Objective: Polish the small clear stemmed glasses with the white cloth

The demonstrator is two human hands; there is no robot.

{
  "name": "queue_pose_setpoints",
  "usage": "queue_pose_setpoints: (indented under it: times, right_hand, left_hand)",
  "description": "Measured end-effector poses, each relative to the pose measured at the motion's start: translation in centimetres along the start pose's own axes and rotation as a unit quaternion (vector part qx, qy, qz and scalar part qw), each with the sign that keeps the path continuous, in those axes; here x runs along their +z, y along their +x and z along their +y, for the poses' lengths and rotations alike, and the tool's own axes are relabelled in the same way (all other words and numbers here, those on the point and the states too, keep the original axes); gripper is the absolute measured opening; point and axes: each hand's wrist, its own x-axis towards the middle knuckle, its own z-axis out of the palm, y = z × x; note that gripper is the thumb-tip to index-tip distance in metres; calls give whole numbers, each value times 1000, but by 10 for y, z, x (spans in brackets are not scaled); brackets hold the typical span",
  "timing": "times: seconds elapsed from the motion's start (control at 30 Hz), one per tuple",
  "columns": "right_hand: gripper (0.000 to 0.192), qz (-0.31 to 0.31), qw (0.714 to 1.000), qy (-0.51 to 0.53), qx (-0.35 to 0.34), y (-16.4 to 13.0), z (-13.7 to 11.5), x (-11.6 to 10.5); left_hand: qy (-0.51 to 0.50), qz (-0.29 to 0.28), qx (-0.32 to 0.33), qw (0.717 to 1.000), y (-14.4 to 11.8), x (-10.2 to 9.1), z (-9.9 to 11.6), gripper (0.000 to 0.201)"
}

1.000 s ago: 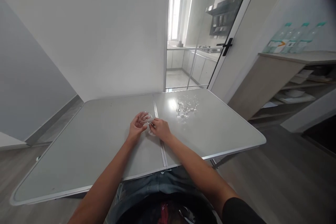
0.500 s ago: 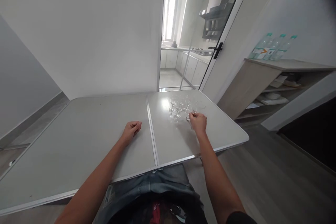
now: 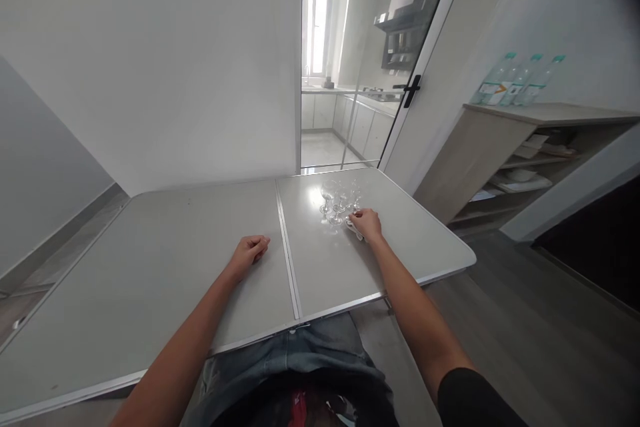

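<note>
Hold the right hand (image 3: 367, 221) low and steady over the surface (image 3: 320, 273), just beside the near right side of the group of other glasses (image 3: 339, 204). Apparently pinching a stemmed glass (image 3: 354, 229), with thumb and fingertips brought together; cannot tell the exact point of contact behind the fingers. Best to grip lightly, seat the foot flat before letting go, leave a small gap to the neighbours, and draw back without brushing a rim. Rest the left hand (image 3: 254, 248) well apart, to the left of the metal strip (image 3: 289, 253): loosely curled, fingers pressed together, with nothing visible inside.

Looks clear, colourless and thin, hard to make out against pale grey. Shows mainly as a bright curved edge under the right hand, seemingly tilted, with the bowl too faint to trace. Likely light, smooth and easily knocked over.
</note>
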Motion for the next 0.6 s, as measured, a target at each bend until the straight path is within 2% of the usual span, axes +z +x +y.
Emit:
queue_pose_setpoints:
  times: [0.2, 0.6]
  right_hand:
    - [28, 9, 1000, -3, 12, 4, -2, 5]
    - [27, 12, 1000, 0, 12, -6, -7, 0]
  left_hand:
    - [9, -6, 3, 1000, 0, 0, 1, 50]
    - [14, -16, 6, 1000, -1, 1, 3, 49]
